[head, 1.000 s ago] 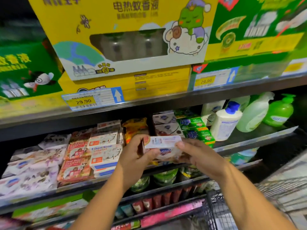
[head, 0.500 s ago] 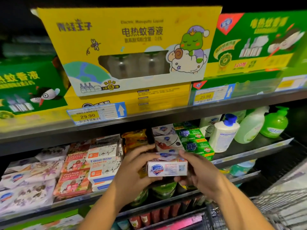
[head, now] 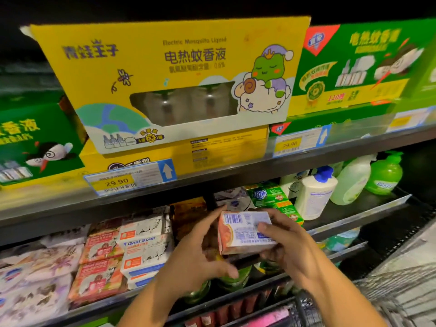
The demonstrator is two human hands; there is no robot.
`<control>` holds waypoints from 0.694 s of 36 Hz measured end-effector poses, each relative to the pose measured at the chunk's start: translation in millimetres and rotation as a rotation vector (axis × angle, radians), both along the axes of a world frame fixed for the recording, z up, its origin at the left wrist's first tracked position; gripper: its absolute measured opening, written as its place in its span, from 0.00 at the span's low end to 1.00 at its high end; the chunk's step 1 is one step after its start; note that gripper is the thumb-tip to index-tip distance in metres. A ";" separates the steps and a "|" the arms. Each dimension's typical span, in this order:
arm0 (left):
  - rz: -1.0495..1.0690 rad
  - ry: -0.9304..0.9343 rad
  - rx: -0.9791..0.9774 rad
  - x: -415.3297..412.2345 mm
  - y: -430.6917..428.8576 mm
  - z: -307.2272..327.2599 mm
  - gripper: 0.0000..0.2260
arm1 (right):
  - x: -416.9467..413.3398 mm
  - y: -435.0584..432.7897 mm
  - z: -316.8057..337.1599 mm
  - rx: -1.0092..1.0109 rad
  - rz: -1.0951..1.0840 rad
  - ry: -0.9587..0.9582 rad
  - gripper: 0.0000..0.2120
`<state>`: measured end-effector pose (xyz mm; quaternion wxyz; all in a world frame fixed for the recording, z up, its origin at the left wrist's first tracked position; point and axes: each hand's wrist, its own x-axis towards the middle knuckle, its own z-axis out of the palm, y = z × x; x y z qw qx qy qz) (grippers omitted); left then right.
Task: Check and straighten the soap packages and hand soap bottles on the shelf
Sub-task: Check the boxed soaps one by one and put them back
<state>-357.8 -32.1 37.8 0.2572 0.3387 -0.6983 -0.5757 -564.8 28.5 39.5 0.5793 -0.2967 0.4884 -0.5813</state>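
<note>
A white soap box [head: 244,232] with a barcode side up is held in front of the middle shelf. My right hand [head: 286,249] grips it from the right, thumb on top. My left hand [head: 200,253] touches its left end with spread fingers. Stacks of Goat Soap boxes [head: 141,251] and red soap boxes [head: 99,263] lie on the shelf to the left. Green soap boxes [head: 273,199] sit behind the held box. Hand soap bottles stand on the right: a white one with a blue cap [head: 315,197], a pale green one [head: 351,182] and a bright green pump bottle [head: 384,175].
Large yellow [head: 174,74] and green [head: 354,67] mosquito liquid boxes fill the upper shelf above price tags [head: 129,178]. Soft floral packets [head: 35,279] lie far left. A wire cart [head: 389,303] stands at the lower right. Lower shelves hold more goods.
The soap box has been turned over, from its logo face to the barcode side. The view has tilted up a little.
</note>
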 end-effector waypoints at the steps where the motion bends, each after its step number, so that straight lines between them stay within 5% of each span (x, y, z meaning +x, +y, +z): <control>1: -0.047 -0.110 -0.095 3.6 -1.2 2.1 0.50 | -0.6 0.2 1.2 0.017 -0.001 -0.049 0.17; 4: -0.019 -0.282 -0.438 6.4 -6.2 7.9 0.49 | 2.2 0.2 4.5 0.075 0.014 -0.126 0.11; 8: 0.092 -0.141 -0.621 8.7 -12.7 -0.9 0.27 | 11.2 0.4 3.2 0.080 0.089 -0.108 0.12; 11: 0.157 -0.043 -0.416 10.4 -9.2 3.4 0.23 | 10.5 0.3 1.1 0.002 0.127 -0.077 0.24; 14: 0.255 0.064 -0.251 10.8 -8.3 7.0 0.20 | -0.6 -1.2 -0.8 -0.081 0.226 0.247 0.38; 18: 0.311 0.140 -0.187 10.5 -8.3 16.0 0.21 | 4.3 -6.3 -1.3 -0.090 0.286 0.534 0.31; 25: 0.172 0.004 -0.302 -3.8 4.2 29.8 0.19 | 34.7 -5.6 -16.4 -0.116 0.233 0.580 0.22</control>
